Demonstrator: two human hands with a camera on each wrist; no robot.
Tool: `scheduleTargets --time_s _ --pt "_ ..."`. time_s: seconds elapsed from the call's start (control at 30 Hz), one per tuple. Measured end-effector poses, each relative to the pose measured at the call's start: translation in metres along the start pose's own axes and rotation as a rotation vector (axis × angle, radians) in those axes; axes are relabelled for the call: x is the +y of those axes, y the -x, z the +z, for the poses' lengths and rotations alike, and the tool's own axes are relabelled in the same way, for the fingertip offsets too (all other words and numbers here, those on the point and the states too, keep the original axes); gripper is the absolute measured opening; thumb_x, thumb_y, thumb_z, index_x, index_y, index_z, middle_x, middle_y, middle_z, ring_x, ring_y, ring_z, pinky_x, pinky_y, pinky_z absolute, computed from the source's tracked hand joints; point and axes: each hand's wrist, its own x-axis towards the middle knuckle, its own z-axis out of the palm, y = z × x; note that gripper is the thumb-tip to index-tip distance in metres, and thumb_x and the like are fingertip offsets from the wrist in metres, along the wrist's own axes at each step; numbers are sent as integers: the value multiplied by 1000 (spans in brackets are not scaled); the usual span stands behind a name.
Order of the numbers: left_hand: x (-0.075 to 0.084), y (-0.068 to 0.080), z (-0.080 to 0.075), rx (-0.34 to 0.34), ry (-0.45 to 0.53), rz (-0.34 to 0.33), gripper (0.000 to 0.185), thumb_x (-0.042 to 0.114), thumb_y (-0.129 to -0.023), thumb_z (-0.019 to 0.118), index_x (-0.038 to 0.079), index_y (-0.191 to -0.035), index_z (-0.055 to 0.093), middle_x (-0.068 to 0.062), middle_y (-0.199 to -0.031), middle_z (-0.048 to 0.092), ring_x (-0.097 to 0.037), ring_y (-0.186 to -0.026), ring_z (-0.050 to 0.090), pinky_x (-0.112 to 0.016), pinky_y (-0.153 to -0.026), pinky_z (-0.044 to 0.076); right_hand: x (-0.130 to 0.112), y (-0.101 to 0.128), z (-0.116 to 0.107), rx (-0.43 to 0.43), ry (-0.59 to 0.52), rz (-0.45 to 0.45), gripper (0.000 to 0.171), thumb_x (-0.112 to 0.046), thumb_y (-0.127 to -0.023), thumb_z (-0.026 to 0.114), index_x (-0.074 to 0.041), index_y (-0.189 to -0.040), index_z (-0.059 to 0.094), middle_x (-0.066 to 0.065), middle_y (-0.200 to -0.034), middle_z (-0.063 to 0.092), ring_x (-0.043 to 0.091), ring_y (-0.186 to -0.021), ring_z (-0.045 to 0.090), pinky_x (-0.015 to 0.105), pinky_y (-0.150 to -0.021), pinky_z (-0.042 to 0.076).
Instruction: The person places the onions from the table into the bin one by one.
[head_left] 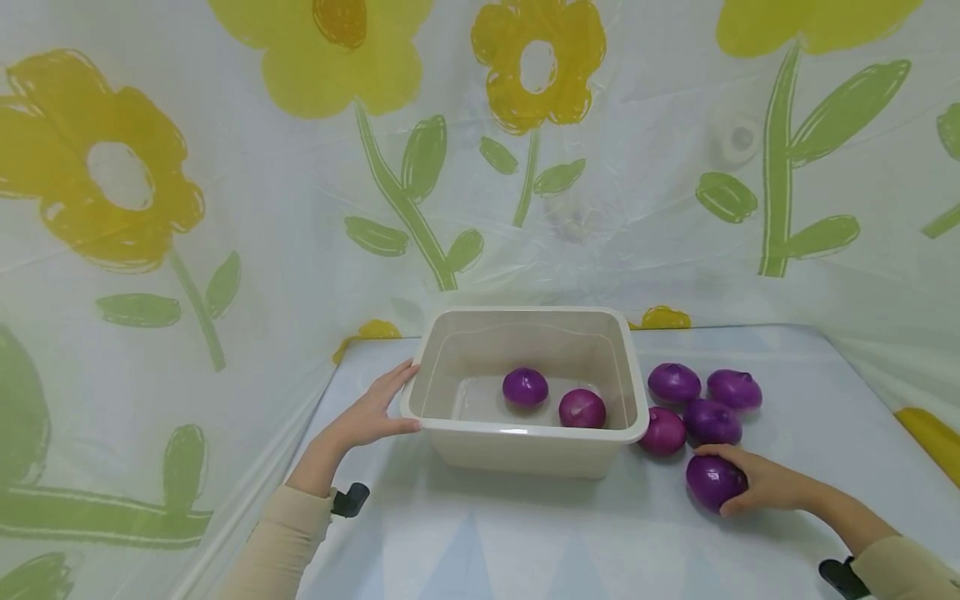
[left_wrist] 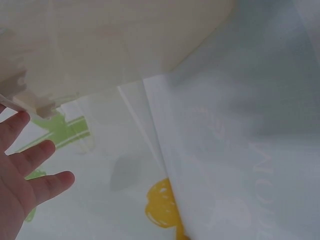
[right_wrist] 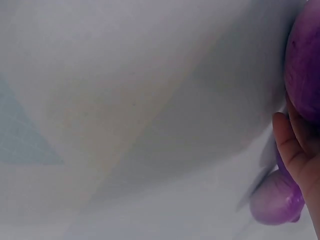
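A cream plastic bin (head_left: 517, 432) stands on the table with two purple onions inside, one near its middle (head_left: 525, 387) and one at the front right (head_left: 582, 409). My left hand (head_left: 371, 415) touches the bin's left rim with spread, fairly straight fingers. In the left wrist view the same hand (left_wrist: 22, 182) appears beside the bin wall (left_wrist: 115, 45). To the right of the bin, my right hand (head_left: 772, 483) grips a purple onion (head_left: 709, 482) at the table surface. The right wrist view shows that onion (right_wrist: 305, 65) only partly, at the edge, against the hand (right_wrist: 306, 165).
Several more purple onions lie clustered right of the bin, among them one touching or close to its wall (head_left: 663, 432) and one farther back (head_left: 735, 389). A flower-printed sheet (head_left: 637, 183) hangs behind and around the pale table (head_left: 510, 533).
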Motion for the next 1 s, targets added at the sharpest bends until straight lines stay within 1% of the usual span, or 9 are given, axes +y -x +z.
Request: scheduleTargets --time_s 0.23,0.37,0.47,0.6,0.77,0.93,1.0 --pt "0 0 1 -3 8 -10 95 45 -72 72 9 -145 23 -13 -152 16 -38 -136 16 -65 -100 23 -3 1 -5 3 -13 22 67 -18 -76 70 -1 -130 34 38 -126 35 50 -106 45 57 -73 48" --pt "0 0 1 -4 15 -10 95 45 -72 72 9 -145 23 -13 -152 16 -38 -136 16 -66 -100 23 -6 1 -14 -5 -3 46 66 -18 -78 69 -4 -131 33 38 -124 37 45 -103 48 55 -70 49" --pt "-1 -1 1 -4 12 -8 95 45 -72 72 10 -145 23 -13 -152 16 -38 -136 16 -66 -100 24 -11 2 -23 4 19 37 67 -19 -79 68 -7 -133 31 39 -123 36 45 -101 49 55 -69 49" --pt "0 0 0 -3 10 -9 94 45 -72 72 9 -145 23 -13 -152 17 -38 -136 17 -66 -99 24 -20 1 -36 20 42 18 67 -19 -79 67 -8 -134 30 41 -124 33 46 -101 48 53 -69 50" --pt "0 0 0 -2 10 -6 94 44 -72 72 9 -145 24 -13 -152 17 -38 -136 17 -65 -100 24 -31 -1 -52 28 64 31 66 -20 -79 67 -8 -133 30 39 -122 36 43 -100 48 50 -68 51" --pt "1 0 0 -4 10 -5 94 44 -72 72 9 -145 24 -13 -152 17 -38 -136 17 -65 -100 23 -42 -3 -66 35 108 44 69 -21 -79 67 -11 -135 29 40 -123 35 45 -100 50 51 -69 52" --pt "1 0 0 -4 10 -7 94 45 -72 72 9 -145 24 -13 -152 17 -38 -136 17 -65 -100 23 -47 -5 -72 36 125 52 70 -22 -79 67 -8 -135 28 41 -124 35 46 -100 49 51 -70 52"
